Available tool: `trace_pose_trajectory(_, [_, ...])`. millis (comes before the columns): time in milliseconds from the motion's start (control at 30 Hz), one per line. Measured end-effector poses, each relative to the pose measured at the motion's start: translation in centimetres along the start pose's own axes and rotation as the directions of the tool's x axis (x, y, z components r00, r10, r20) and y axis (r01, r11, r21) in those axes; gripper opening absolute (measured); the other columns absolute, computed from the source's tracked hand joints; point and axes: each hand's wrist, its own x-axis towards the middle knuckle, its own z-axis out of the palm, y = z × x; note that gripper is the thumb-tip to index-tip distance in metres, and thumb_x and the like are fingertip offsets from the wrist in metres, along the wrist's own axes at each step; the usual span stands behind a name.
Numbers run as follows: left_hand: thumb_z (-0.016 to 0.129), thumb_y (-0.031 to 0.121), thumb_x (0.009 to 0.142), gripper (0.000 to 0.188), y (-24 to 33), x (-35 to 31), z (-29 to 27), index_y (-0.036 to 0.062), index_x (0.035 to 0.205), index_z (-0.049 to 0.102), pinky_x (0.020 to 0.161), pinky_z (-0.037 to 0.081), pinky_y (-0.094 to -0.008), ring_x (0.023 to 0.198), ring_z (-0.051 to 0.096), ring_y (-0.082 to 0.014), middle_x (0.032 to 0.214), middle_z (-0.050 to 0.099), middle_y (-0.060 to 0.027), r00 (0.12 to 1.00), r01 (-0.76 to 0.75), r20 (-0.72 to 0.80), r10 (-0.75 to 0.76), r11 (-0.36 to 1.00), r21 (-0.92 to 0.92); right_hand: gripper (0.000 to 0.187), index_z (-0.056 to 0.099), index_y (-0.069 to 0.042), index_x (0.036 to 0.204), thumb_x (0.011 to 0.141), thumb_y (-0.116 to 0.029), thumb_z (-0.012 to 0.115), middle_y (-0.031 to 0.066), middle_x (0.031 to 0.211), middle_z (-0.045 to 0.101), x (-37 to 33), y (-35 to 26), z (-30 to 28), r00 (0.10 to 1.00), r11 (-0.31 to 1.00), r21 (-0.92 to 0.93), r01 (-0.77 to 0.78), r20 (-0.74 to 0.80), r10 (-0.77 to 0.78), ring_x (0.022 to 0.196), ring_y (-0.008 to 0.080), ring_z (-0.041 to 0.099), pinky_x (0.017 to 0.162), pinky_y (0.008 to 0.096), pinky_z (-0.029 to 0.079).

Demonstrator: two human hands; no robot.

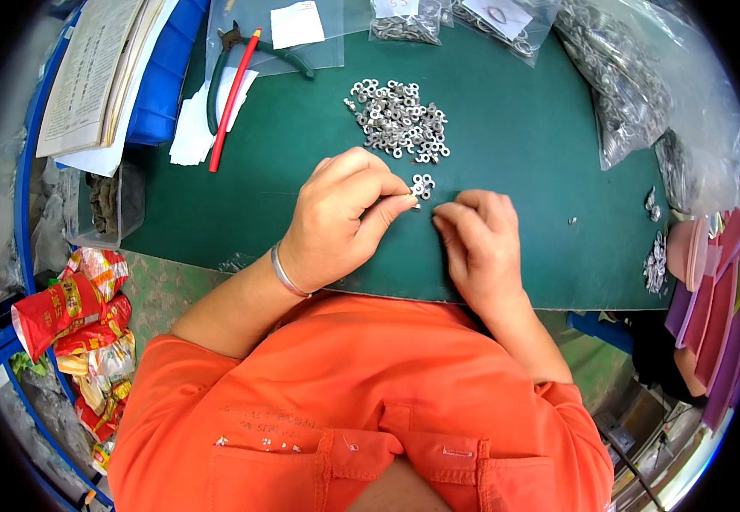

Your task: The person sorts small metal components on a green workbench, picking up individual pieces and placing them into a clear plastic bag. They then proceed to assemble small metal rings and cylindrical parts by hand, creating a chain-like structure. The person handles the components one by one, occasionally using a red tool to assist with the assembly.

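Over the green tabletop, my left hand [336, 218] has thumb and forefinger pinched on a small silver metal piece at their tips. Touching or just beyond those fingertips lies a little cluster of ring-shaped metal pieces [424, 183]. Close by on the right, my right hand [483, 243] is closed, thumb against the fingers; whatever it may hold is hidden. A larger pile of similar silver pieces [400, 119], with round holes, lies beyond both hands.
Green-handled pliers [214, 94] and a red pencil [235, 98] lie on white paper at the left. A blue bin [165, 77] and clear plastic box [131, 200] stand further left. Bags of metal parts [630, 94] fill the far right; loose silver pieces [655, 264] lie near the right edge.
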Motion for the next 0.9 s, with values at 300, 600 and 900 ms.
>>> trace_pose_trajectory(300, [0.078,0.007,0.076,0.013,0.2,0.2,-0.1,0.0057,0.085,0.069,0.068,0.044,-0.033,0.073,0.058,-0.0224,0.082,0.062,-0.005,0.972,-0.194,0.139,0.188,0.98,0.033,0.023,0.066,-0.007,0.095,0.075,-0.001,0.075,0.0075,0.09,0.065,0.8,-0.8,-0.4,0.994,0.972,0.236,-0.024,-0.102,0.049,0.083,0.025,0.061,0.072,0.0347,0.044])
trace_pose_trajectory(600, [0.077,0.006,0.076,0.012,0.0,0.1,0.0,0.0054,0.085,0.067,0.067,0.042,-0.0334,0.072,0.058,-0.0223,0.081,0.061,-0.005,0.966,-0.219,0.152,0.211,0.975,0.041,0.018,0.067,-0.007,0.087,0.073,-0.002,0.077,0.0043,0.085,0.067,0.7,-0.1,0.1,0.99,0.963,0.263,0.049,-0.138,-0.013,0.075,0.0212,0.06,0.069,0.0323,0.042])
trace_pose_trajectory(900, [0.07,0.008,0.084,0.008,0.0,0.1,0.1,0.0037,0.083,0.063,0.067,0.042,-0.0345,0.072,0.056,-0.0245,0.079,0.059,-0.0069,0.964,-0.199,0.188,0.19,0.979,0.032,0.018,0.066,-0.007,0.088,0.074,-0.002,0.076,0.0043,0.082,0.065,0.7,-0.2,0.1,0.997,0.956,0.292,0.018,-0.078,0.005,0.074,0.0225,0.059,0.068,0.0333,0.042])
